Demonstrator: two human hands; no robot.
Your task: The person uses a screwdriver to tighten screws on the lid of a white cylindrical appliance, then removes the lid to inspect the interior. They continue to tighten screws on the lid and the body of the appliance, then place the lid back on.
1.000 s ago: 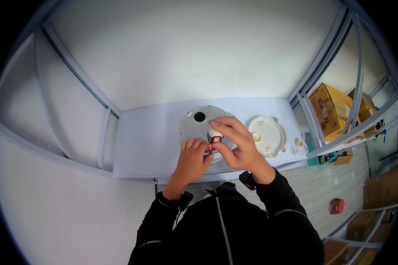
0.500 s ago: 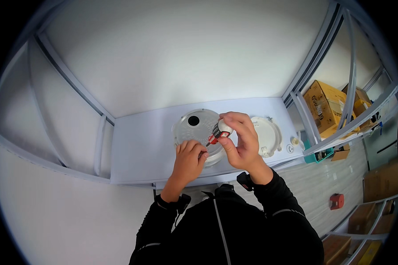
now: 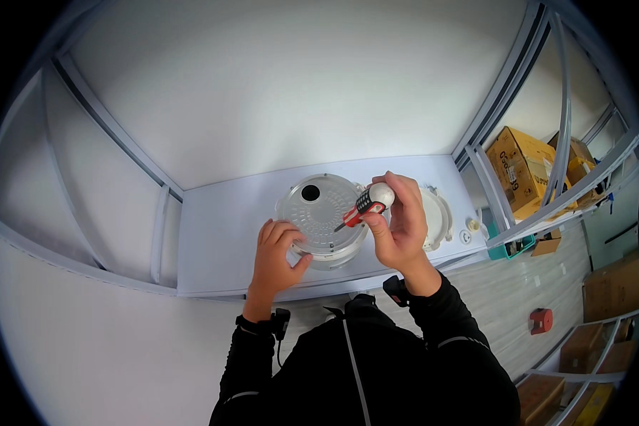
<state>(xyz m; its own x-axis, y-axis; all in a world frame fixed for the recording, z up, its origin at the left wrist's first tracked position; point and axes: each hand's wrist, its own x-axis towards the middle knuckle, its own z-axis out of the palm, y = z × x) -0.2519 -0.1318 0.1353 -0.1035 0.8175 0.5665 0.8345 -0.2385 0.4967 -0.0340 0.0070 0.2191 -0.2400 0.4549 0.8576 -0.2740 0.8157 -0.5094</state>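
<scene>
Probably light and stiff, the screwdriver [image 3: 363, 206] just right of centre is well gripped by its fat handle in the right hand [image 3: 403, 238], while the left hand [image 3: 271, 263] lies loosely spread at the likely slippery tub [image 3: 324, 220], mid-frame.

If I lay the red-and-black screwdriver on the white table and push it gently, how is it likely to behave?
The screwdriver would probably stay stiff: its slim shaft looks straight. It might roll in a curve, since its rounded white knob looks much wider than the shaft. It seems fairly light, held by the right hand alone.
</scene>
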